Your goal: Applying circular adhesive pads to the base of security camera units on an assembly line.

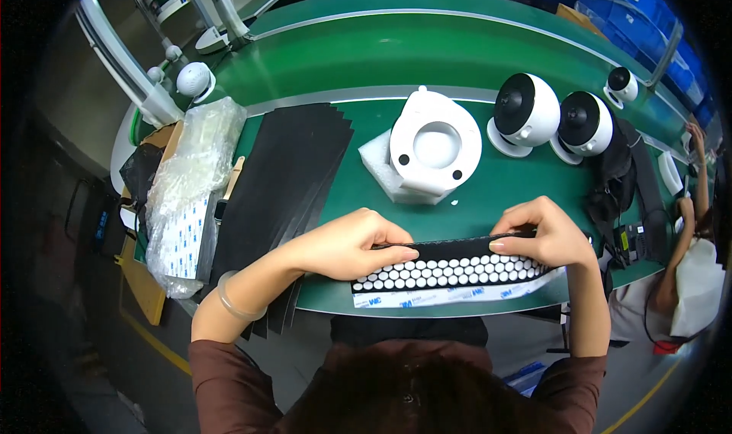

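My left hand [352,243] and my right hand [543,232] both grip the upper edge of a long black strip [450,266] covered with rows of small white round pads, with a white backing liner along its lower edge. The strip lies across the near edge of the green bench [496,186]. My left wrist wears a pale bangle [232,301].
A fanned stack of black sheets [286,175] lies to the left, beside a clear plastic bag of white sheets [191,198]. A white round housing [435,144] sits on foam behind the strip. Two white dome cameras [553,118] stand at right; another person [690,228] is at far right.
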`<state>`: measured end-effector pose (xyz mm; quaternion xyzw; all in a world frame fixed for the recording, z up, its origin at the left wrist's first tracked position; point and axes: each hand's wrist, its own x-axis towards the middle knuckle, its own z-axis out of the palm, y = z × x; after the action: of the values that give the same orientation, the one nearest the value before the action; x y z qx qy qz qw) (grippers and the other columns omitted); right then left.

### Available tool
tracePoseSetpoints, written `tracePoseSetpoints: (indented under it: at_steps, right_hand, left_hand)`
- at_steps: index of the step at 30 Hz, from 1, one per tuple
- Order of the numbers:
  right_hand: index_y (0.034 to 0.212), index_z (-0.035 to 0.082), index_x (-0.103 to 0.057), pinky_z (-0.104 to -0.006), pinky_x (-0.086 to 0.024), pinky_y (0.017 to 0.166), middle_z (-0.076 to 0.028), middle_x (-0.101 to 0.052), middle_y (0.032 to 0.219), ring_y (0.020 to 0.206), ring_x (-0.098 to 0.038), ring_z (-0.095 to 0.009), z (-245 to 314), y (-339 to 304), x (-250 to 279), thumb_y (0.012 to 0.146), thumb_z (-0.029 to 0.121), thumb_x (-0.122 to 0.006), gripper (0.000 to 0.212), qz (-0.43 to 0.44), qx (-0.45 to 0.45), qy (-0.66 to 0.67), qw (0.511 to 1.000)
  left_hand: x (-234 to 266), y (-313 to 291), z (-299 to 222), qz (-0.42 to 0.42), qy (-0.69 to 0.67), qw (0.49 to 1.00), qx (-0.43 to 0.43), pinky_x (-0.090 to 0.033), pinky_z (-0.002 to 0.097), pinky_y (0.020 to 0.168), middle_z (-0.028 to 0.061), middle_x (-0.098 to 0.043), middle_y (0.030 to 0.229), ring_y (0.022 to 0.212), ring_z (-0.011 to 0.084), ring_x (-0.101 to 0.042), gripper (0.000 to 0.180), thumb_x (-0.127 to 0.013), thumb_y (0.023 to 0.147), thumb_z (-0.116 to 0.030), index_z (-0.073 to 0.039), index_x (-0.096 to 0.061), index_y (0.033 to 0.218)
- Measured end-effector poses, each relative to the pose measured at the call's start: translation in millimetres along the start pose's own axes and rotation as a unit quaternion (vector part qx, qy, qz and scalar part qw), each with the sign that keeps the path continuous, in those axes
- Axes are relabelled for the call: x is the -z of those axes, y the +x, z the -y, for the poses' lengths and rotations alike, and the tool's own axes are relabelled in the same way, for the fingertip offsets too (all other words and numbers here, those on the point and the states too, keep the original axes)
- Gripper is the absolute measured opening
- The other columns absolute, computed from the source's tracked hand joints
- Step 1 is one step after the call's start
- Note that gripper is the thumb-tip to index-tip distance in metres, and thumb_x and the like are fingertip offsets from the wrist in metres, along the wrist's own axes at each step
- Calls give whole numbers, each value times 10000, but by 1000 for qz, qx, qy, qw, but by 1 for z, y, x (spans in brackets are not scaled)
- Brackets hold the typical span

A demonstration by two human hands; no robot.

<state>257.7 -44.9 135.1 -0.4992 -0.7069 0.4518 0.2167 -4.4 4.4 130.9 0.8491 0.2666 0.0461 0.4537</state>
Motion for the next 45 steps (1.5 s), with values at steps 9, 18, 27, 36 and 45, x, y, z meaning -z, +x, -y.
tracePoseSetpoints:
  at_steps: [9,18,27,36,45]
  right_hand:
    - [818,-51,-636,-202,-442,582,-41,-621,683,613,-536,-54,-5,-19,14,760,72,-633,136,-18,-53,86,995]
    - [891,17,-637,-313,-479,624,-138,-629,820,722,-619,-260,17,-8,-41,717,135,-673,213,-122,115,-113,979]
    - [742,16,-638,-253,-436,526,-83,-616,635,559,-589,-149,19,-8,-47,661,85,-712,130,-142,23,-28,989]
    - [798,26,-641,-346,-462,607,-120,-618,715,675,-600,-289,7,-11,-20,729,224,-658,211,-53,94,-98,989]
    - [912,35,-609,-345,-468,668,-126,-632,824,762,-604,-292,4,-13,-13,752,347,-625,350,-33,130,-124,983]
  left_hand:
    - [-2,-13,-1,-63,-186,980,-34,-473,231,698,79,-621,972,838,100,-577,300,-636,779,-72,22,-569,1056]
    - [-19,-18,-7,-168,-59,981,-80,-473,257,613,136,-644,817,706,206,-640,207,-597,775,-43,4,-606,977]
    - [-29,-23,-6,-216,-67,968,-106,-473,260,600,129,-647,813,711,179,-641,206,-605,779,-38,3,-596,981]
    - [-24,-27,-12,-231,-15,971,-56,-463,233,555,130,-640,748,619,162,-627,132,-578,772,-1,21,-627,893]
    - [-25,-29,-6,-283,-146,947,26,-392,179,581,41,-598,727,642,58,-501,107,-558,778,-2,73,-601,842]
